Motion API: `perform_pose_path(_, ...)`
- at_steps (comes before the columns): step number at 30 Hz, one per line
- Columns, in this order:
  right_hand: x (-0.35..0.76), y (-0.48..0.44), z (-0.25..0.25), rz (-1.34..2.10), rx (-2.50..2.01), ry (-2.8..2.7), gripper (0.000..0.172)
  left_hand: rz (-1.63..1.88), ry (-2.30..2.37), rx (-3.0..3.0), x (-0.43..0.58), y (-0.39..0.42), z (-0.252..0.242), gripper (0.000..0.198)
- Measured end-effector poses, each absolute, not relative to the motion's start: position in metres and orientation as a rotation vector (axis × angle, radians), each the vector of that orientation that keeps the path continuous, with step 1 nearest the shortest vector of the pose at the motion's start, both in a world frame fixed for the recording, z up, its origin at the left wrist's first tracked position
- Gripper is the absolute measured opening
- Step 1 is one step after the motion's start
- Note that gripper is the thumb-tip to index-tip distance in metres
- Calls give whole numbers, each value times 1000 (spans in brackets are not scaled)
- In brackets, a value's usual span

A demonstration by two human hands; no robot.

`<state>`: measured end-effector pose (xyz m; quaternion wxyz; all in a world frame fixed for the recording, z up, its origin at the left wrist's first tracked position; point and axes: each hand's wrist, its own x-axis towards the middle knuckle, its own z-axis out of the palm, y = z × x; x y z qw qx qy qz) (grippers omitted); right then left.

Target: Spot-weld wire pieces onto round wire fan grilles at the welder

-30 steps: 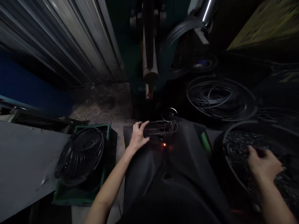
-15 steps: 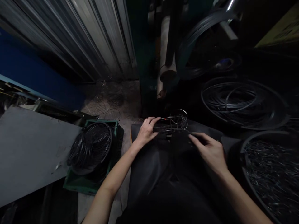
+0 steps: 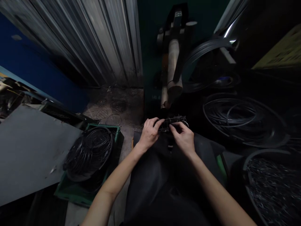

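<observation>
A small cage-like frame of bent metal wire (image 3: 177, 119) lies across above my lap, below the machine's round arms. My left hand (image 3: 150, 131) is closed on its left end, the thumb below and the fingers on top. My right hand (image 3: 183, 138) is closed at the frame's near side, thumb and forefinger pinched on its wires. Whether a small loose piece is also between those fingertips is too dark to tell. Part of the frame is hidden behind my right fingers. A dark apron (image 3: 162, 175) covers my lap.
Ahead stands a dark green machine with round metal arms (image 3: 174, 62). To my left, a green crate (image 3: 77, 197) holds black wire rings (image 3: 94, 150). To my right are a basin of wire rings (image 3: 237, 113) and a tub of small metal pieces (image 3: 275, 182).
My right hand has moved left and slightly up from beside the frame to its near side. The frame has tilted, its right-hand ring showing less. The view has shifted somewhat.
</observation>
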<state>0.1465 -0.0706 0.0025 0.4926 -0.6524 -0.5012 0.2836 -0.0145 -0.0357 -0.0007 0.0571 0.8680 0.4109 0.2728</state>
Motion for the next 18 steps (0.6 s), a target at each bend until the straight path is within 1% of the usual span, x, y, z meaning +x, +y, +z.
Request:
perform_pose_path(8, 134, -58, -7, 369, -1478, -1361, 23, 922, 1293, 2611, -17, -19, -4, 55)
perform_pose_path(18, 134, -42, -18, 253, -1400, -1307, 20, 1000, 1309, 2640, -11, -3, -9, 49)
